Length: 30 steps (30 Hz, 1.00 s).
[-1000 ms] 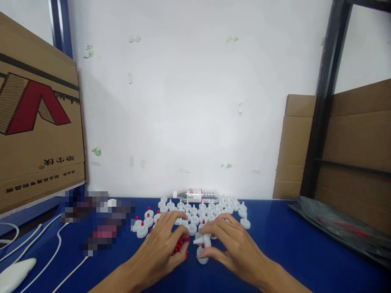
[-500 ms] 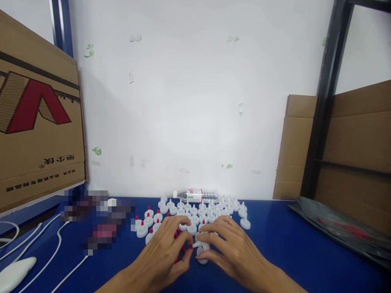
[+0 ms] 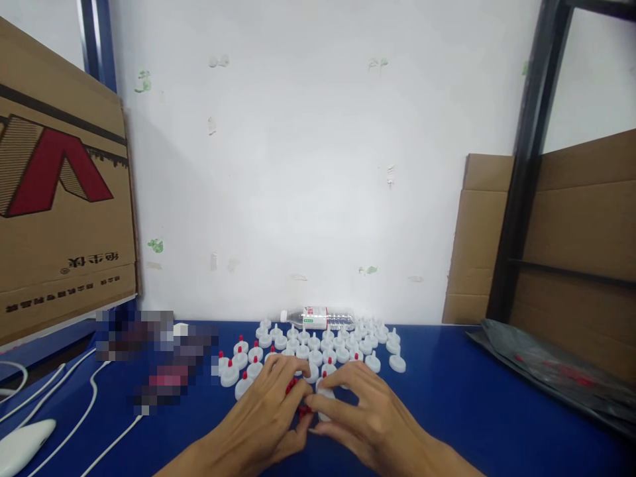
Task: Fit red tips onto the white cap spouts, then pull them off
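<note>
My left hand (image 3: 271, 411) is curled low over a small group of red tip caps (image 3: 292, 384). Between its thumb and index finger shows a red tip cap (image 3: 305, 411), partly hidden. Close beside it, my right hand (image 3: 370, 411) has thumb and fingers apart, its fingertips near those of the left. Just behind the right fingers stands a white nozzle lid (image 3: 325, 393) with a red tip, partly covered. Several red-tipped white lids (image 3: 229, 374) stand to the left and in front; farther back are several white lids with bare nozzles (image 3: 397, 362).
A clear plastic bottle (image 3: 316, 318) lies against the wall behind the lids. At left are a large cardboard box (image 3: 64, 232), white cables (image 3: 97, 391) and a white device (image 3: 27, 440) on the blue table (image 3: 437, 391). A dark plastic bag (image 3: 551, 371) lies at right.
The white lid that my right hand held tilted against the red tip now stands upright with a red tip on it. My right fingers have moved left, toward my left hand.
</note>
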Available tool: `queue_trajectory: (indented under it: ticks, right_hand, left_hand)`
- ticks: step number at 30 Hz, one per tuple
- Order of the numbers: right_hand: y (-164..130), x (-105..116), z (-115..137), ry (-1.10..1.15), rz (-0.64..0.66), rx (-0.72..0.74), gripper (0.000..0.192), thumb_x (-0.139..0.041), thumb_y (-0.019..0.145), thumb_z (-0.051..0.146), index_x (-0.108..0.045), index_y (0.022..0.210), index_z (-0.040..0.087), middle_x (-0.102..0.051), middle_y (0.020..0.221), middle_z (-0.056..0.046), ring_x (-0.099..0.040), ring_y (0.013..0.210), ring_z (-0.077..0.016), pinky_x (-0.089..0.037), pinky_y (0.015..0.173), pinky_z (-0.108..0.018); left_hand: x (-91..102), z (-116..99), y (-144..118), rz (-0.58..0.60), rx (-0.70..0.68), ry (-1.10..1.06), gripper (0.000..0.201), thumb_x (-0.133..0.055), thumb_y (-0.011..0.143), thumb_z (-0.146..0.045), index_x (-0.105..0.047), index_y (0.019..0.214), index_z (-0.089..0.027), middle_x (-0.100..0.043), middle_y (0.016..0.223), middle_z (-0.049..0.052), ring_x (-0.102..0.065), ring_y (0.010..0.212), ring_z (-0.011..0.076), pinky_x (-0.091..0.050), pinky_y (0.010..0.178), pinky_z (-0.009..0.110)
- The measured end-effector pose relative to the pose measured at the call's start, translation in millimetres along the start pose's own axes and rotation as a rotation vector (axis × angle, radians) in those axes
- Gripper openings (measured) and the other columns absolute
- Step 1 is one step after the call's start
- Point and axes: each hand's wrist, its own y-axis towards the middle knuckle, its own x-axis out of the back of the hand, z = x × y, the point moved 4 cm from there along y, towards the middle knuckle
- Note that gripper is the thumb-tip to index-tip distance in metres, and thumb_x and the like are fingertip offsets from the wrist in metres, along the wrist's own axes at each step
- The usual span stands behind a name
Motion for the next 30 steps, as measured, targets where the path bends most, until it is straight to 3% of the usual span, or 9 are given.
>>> queue_trajectory:
  ticks: [4,9,18,22,25,27,30]
  right_hand:
    - [-5,-2,-8,0.069,-0.025,-0.023,0.024,-0.065,0.100,0.033,-0.069,0.121,0.023,-0.073,0.102,-0.007,-0.069,0.089,-0.0182,-0.057,0.080,-0.033]
    - [-8,-2,-14,0.184,-0.111,-0.102,0.031,-0.067,0.098,0.040,-0.069,0.124,0.023,-0.075,0.102,-0.006,-0.072,0.091,-0.0173,-0.059,0.082,-0.031]
    - [-3,9,5,0.100,-0.279,0.005,0.034,-0.072,0.095,0.032,-0.068,0.126,0.018,-0.076,0.097,-0.010,-0.072,0.082,-0.0180,-0.061,0.073,-0.031]
    - [-7,9,8,0.067,-0.317,0.030,0.033,-0.069,0.097,0.034,-0.069,0.127,0.020,-0.076,0.096,-0.011,-0.072,0.079,-0.0188,-0.060,0.070,-0.032]
    - [-8,6,8,0.052,-0.309,0.038,0.033,-0.070,0.097,0.035,-0.070,0.126,0.022,-0.076,0.095,-0.010,-0.072,0.078,-0.0190,-0.060,0.069,-0.032]
    - [-6,4,6,0.052,-0.309,0.011,0.030,-0.070,0.096,0.037,-0.071,0.123,0.022,-0.077,0.095,-0.009,-0.073,0.080,-0.0185,-0.059,0.071,-0.031]
    - [-2,2,-1,0.034,-0.256,-0.059,0.032,-0.066,0.098,0.043,-0.068,0.123,0.023,-0.077,0.102,-0.007,-0.074,0.088,-0.0186,-0.058,0.081,-0.033]
  left_hand:
    - [-3.4,-2,2,0.049,-0.030,0.095,0.025,-0.059,0.080,-0.001,-0.053,0.096,-0.020,-0.061,0.105,0.008,-0.055,0.097,0.0286,-0.048,0.086,0.047]
    - [6.7,-9,3,0.100,-0.081,0.091,0.025,-0.045,0.092,0.001,-0.054,0.104,-0.019,-0.060,0.109,0.009,-0.053,0.096,0.0276,-0.047,0.085,0.045]
    - [9.0,-20,-2,-0.053,-0.075,-0.177,0.032,-0.016,0.110,-0.020,-0.047,0.106,-0.023,-0.059,0.090,0.006,-0.052,0.079,0.0228,-0.046,0.073,0.037]
    - [3.2,-21,-3,0.013,-0.026,-0.227,0.036,-0.012,0.112,-0.025,-0.044,0.095,-0.025,-0.059,0.083,0.002,-0.052,0.076,0.0209,-0.045,0.077,0.037]
    - [-1.3,-19,-5,-0.053,-0.083,-0.270,0.041,-0.010,0.112,-0.028,-0.044,0.089,-0.025,-0.055,0.075,0.001,-0.049,0.068,0.0204,-0.042,0.070,0.037]
    - [0.2,-15,-4,-0.072,-0.071,-0.275,0.038,-0.013,0.111,-0.026,-0.044,0.089,-0.024,-0.055,0.077,0.002,-0.049,0.071,0.0216,-0.041,0.070,0.038]
    - [11.6,-5,3,-0.010,0.000,-0.269,0.027,-0.027,0.108,-0.018,-0.050,0.095,-0.023,-0.061,0.090,0.005,-0.053,0.086,0.0231,-0.042,0.081,0.040]
